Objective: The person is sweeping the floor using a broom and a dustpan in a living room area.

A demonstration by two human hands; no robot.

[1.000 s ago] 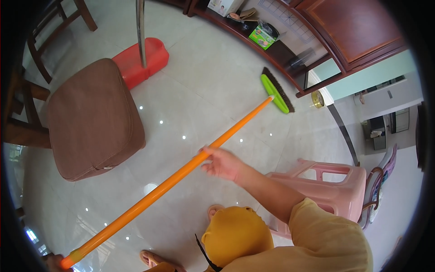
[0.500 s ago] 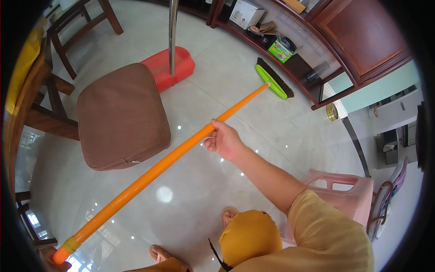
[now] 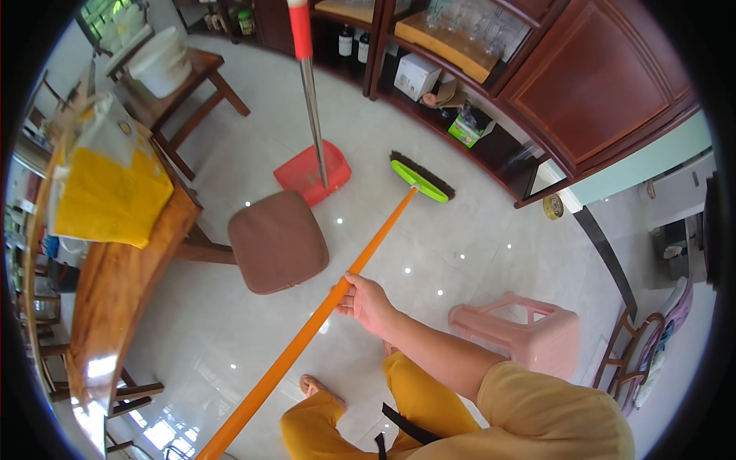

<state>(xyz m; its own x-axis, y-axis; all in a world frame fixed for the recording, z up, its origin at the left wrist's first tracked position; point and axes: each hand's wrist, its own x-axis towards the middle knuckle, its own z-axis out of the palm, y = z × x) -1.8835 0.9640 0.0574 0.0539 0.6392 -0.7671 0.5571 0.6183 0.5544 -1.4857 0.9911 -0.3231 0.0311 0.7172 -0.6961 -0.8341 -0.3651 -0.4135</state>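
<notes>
My right hand (image 3: 368,304) is closed round the orange handle of a broom (image 3: 295,349), partway along it. The handle slants from the lower left edge up to a lime-green broom head with dark bristles (image 3: 422,177), which rests on the tiled floor. My left hand is out of view, beyond the lower edge where the handle leaves the picture. Left of the broom head, a red dustpan (image 3: 337,159) stands on the floor, its metal pole with a red grip rising from it. A brown cushioned seat (image 3: 277,244) partly covers the dustpan's near side.
A pink plastic stool (image 3: 548,337) stands close to my right arm. Dark wooden cabinets (image 3: 590,84) line the far right, with a gold tin (image 3: 553,206) by their end. At left are a wooden table (image 3: 130,284) bearing a yellow bag (image 3: 115,195), and a chair holding white tubs (image 3: 161,65).
The view has tilted up and shows more of the room. The broom head has shifted left across the floor, nearer the dustpan. My left hand has gone out of view.
</notes>
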